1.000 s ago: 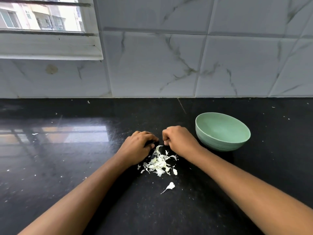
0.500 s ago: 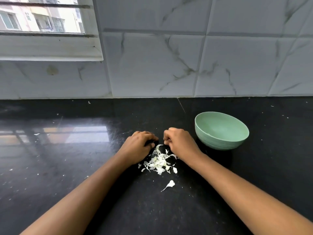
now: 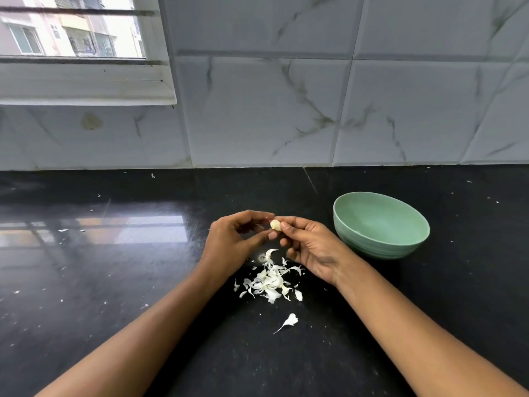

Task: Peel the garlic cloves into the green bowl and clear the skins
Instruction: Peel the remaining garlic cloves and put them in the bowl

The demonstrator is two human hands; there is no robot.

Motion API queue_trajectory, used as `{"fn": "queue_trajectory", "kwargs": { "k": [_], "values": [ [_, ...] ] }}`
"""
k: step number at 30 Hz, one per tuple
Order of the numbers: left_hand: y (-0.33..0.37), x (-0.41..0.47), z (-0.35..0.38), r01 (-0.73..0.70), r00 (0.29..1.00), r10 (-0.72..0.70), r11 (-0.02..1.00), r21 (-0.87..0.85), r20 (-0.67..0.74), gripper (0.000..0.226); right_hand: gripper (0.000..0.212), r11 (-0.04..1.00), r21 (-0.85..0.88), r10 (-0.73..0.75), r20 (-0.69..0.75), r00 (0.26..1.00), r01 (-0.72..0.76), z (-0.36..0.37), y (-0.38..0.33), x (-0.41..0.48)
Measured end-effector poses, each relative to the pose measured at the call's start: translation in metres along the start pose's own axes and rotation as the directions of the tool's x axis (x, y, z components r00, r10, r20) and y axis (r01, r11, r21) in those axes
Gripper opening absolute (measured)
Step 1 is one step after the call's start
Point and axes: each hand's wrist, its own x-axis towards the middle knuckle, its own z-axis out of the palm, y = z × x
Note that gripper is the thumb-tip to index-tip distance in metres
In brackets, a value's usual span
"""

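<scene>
Two hands meet just left of the green bowl [image 3: 380,224]. The left hand [image 3: 229,242] and the right hand [image 3: 315,247] both pinch one garlic clove [image 3: 275,224] between fingertips and thumb. Papery skins [image 3: 269,282] lie heaped on the black counter [image 3: 114,282], beneath the hands, left of the bowl.

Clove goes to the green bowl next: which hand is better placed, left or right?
Right, probably. The right hand pinches the garlic clove and sits next to the green bowl. The left hand also pinches the clove but lies on the far side, so it would need to cross.
</scene>
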Motion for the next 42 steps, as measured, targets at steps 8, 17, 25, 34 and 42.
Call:
{"fn": "queue_trajectory", "kwargs": {
  "k": [8,17,25,34,42],
  "values": [
    [0.017,-0.007,0.005,-0.061,0.997,0.052,0.986,-0.157,-0.055,0.027,0.006,0.999,0.019,-0.036,0.018,0.999,0.036,0.001,-0.004,-0.009],
    [0.020,-0.009,0.008,-0.120,0.981,0.102,0.987,-0.107,-0.163,0.024,0.011,0.937,-0.265,-0.244,-0.034,0.969,0.226,0.007,-0.010,-0.017],
    [0.018,-0.011,0.008,-0.155,0.977,0.162,0.986,0.061,-0.140,0.031,0.005,0.893,-0.371,-0.296,-0.055,0.954,0.256,0.004,-0.017,-0.021],
    [0.018,-0.012,0.006,-0.277,0.949,0.308,0.919,0.281,-0.073,0.028,0.018,0.683,-0.682,-0.446,-0.105,0.889,0.262,0.002,-0.008,-0.014],
    [0.019,-0.011,0.007,-0.325,0.937,0.349,0.896,0.303,-0.028,0.026,0.017,0.694,-0.672,-0.449,-0.122,0.885,0.259,0.005,-0.005,-0.014]
  ]
}}
